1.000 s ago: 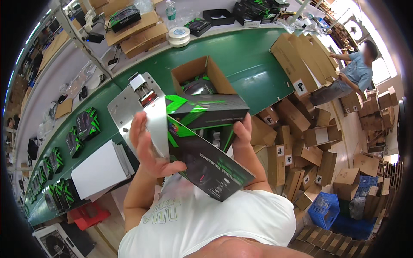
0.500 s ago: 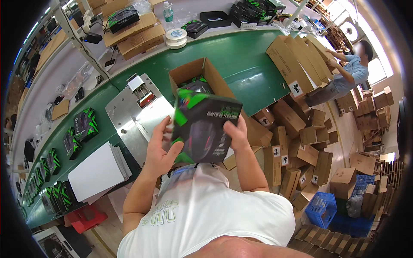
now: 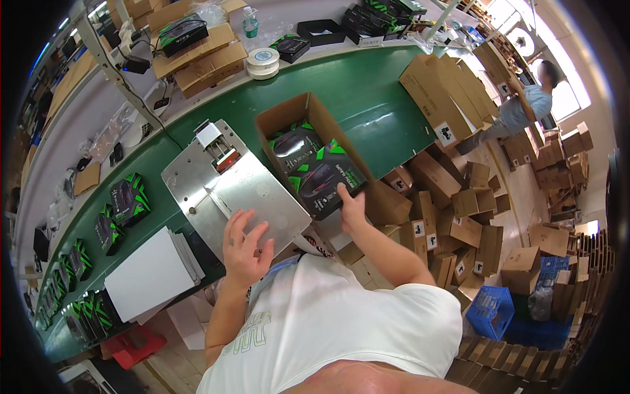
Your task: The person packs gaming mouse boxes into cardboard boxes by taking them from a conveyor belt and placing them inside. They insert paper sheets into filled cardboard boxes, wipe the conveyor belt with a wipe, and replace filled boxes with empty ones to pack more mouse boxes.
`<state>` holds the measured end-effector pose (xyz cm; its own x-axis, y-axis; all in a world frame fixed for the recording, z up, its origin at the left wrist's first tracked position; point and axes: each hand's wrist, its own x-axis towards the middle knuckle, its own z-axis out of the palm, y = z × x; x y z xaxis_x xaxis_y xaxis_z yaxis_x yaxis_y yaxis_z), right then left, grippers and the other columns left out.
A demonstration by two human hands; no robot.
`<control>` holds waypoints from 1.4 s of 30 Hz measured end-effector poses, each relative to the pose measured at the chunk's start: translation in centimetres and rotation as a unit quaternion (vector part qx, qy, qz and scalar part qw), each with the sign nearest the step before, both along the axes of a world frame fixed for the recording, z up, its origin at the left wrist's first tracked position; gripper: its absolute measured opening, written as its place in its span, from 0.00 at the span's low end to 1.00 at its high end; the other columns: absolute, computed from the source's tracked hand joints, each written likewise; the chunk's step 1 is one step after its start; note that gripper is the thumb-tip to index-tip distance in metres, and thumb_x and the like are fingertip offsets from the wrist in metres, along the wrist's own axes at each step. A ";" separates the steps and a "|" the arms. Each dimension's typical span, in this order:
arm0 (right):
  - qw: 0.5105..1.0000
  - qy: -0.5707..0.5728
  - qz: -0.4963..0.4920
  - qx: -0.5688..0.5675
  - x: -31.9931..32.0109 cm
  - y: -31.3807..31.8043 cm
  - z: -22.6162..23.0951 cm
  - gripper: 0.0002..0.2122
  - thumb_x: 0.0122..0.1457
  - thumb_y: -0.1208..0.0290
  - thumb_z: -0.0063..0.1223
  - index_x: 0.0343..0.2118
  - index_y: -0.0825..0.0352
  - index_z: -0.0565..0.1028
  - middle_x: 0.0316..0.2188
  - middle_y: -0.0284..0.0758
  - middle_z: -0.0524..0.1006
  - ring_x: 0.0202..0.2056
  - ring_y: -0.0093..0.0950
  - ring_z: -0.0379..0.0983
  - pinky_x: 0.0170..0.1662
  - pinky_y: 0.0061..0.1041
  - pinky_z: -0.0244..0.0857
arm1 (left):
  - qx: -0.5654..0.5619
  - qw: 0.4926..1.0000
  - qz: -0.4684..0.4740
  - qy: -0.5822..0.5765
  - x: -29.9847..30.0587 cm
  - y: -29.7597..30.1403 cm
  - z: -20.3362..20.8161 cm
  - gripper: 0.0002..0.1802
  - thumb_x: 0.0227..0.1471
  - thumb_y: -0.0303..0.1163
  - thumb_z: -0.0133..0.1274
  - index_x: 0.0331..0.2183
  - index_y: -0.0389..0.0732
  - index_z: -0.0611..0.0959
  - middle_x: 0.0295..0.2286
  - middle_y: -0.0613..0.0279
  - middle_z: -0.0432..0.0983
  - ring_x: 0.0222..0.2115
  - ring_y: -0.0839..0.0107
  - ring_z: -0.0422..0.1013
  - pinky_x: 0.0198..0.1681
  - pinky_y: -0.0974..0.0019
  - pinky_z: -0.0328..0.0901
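My right hand (image 3: pixel 352 207) grips the near right edge of a black and green mouse box (image 3: pixel 323 182), its thumb on the printed face. This box lies tilted at the near end of an open brown carton (image 3: pixel 357 148). Farther inside the carton lies another mouse box (image 3: pixel 293 146) with the same colours. My left hand (image 3: pixel 245 253) is empty, fingers spread, over the near edge of a metal plate fixture (image 3: pixel 246 197). A small clamp-like mechanism with a red part (image 3: pixel 228 159) stands on the fixture's far side.
White sheets (image 3: pixel 147 272) lie stacked left of the fixture, with several mouse boxes (image 3: pixel 129 198) along the green bench (image 3: pixel 367 85). A tape roll (image 3: pixel 262 64) stands at the back. Cardboard cartons (image 3: pixel 453 203) crowd the right floor near a blue crate (image 3: pixel 491 312). A co-worker (image 3: pixel 531 105) handles cardboard.
The mouse box has gone from between both hands, in front of me, into the carton. My left hand has let go and dropped toward the fixture. The co-worker has lifted a flat carton.
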<state>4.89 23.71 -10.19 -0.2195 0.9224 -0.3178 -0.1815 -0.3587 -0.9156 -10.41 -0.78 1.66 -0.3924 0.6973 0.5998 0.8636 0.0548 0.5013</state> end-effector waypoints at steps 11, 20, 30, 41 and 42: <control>0.747 -0.489 0.448 0.049 1.0 4.9 -11.8 0.42 0.60 0.32 0.26 0.18 0.70 0.80 0.15 0.42 0.77 0.21 0.36 0.76 0.34 0.35 0.69 | 0.003 0.999 0.009 -0.037 -0.1 0.3 0.0 0.16 0.42 0.31 0.61 0.37 0.39 0.81 0.46 0.50 0.71 0.50 0.48 0.67 0.51 0.51 0.65; 0.834 -0.226 0.496 0.089 -4.0 1.4 3.0 0.22 0.61 0.52 0.52 0.43 0.71 0.75 0.33 0.33 0.79 0.32 0.26 0.76 0.37 0.27 0.70 | 0.060 0.996 -0.001 -0.060 0.3 -0.7 -0.6 0.15 0.43 0.31 0.60 0.38 0.40 0.80 0.49 0.52 0.69 0.51 0.51 0.67 0.51 0.53 0.66; 0.708 -0.335 0.603 0.150 -3.4 1.3 7.1 0.24 0.53 0.75 0.59 0.54 0.72 0.69 0.45 0.38 0.77 0.48 0.27 0.71 0.53 0.27 0.65 | 0.211 0.973 0.060 -0.068 -10.5 -7.1 -4.5 0.07 0.44 0.28 0.57 0.31 0.44 0.81 0.33 0.61 0.77 0.40 0.56 0.73 0.46 0.54 0.67; 0.853 -0.253 0.134 0.436 -8.0 -11.7 9.7 0.17 0.62 0.75 0.47 0.53 0.73 0.69 0.52 0.41 0.72 0.52 0.32 0.69 0.56 0.31 0.61 | -0.150 0.788 0.528 -0.278 -41.2 -19.4 -19.0 0.51 0.36 0.57 0.67 0.53 0.32 0.68 0.51 0.43 0.70 0.51 0.47 0.68 0.53 0.51 0.64; 0.853 -0.262 0.120 0.436 -8.6 -11.8 10.2 0.17 0.62 0.75 0.47 0.53 0.73 0.69 0.52 0.41 0.72 0.52 0.32 0.69 0.56 0.31 0.61 | -0.205 0.754 0.545 -0.303 -41.8 -19.8 -19.5 0.55 0.33 0.60 0.68 0.53 0.30 0.67 0.50 0.42 0.71 0.50 0.47 0.69 0.52 0.50 0.65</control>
<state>-3.75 11.89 -0.03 -0.4737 0.8070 0.3526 0.3169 0.5297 -0.7868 -52.18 -20.60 -17.84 -0.9821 -0.1604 -0.0987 -0.1883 0.8250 0.5328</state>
